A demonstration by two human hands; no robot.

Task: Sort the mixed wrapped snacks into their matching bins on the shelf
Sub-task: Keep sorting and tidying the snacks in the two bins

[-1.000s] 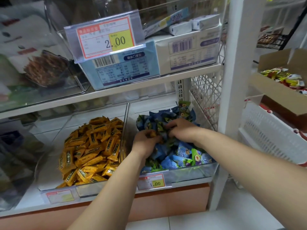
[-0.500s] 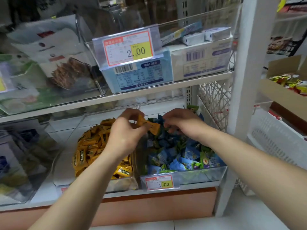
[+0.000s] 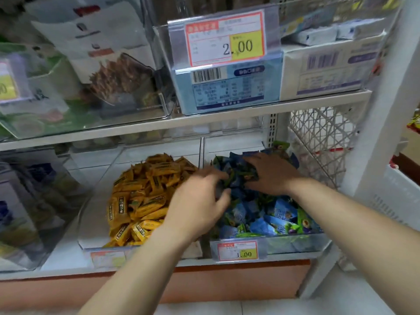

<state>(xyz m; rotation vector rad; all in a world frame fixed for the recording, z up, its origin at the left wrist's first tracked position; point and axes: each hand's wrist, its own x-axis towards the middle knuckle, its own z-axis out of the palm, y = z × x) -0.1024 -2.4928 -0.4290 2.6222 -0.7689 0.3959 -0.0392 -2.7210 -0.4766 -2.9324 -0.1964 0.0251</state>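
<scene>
A white shelf (image 3: 227, 120) fills most of the frame, with one board across the middle and a thick post down the right side. On its lower level, centre frame, two clear bins stand side by side and touching. The left bin (image 3: 95, 214) holds a heap of yellow wrapped snacks (image 3: 145, 196), piled toward its right wall. The right bin (image 3: 295, 244) holds a heap of blue and green wrapped snacks (image 3: 272, 217) that fills it from front to back.

On the upper level, upper centre of the frame, a clear bin holds a pale blue box (image 3: 227, 87) with a white box just to its right. A white lattice basket (image 3: 322, 137) hangs at the right, behind the right bin.

Both forearms come up from the bottom of the frame. The right hand (image 3: 270, 173) lies palm down on the back of the blue and green heap, fingers spread and fairly straight over the wrappers. The left hand (image 3: 197, 201) sits over the wall shared by the two bins, its fingers pointing right into the blue and green heap. It is blurred, so I cannot tell whether it grips a wrapper.

A price tag reading 2.00 (image 3: 225, 37) is clipped to the upper bin. A smaller price tag reading 1.00 (image 3: 237, 250) sits on the front of the right bin.
</scene>
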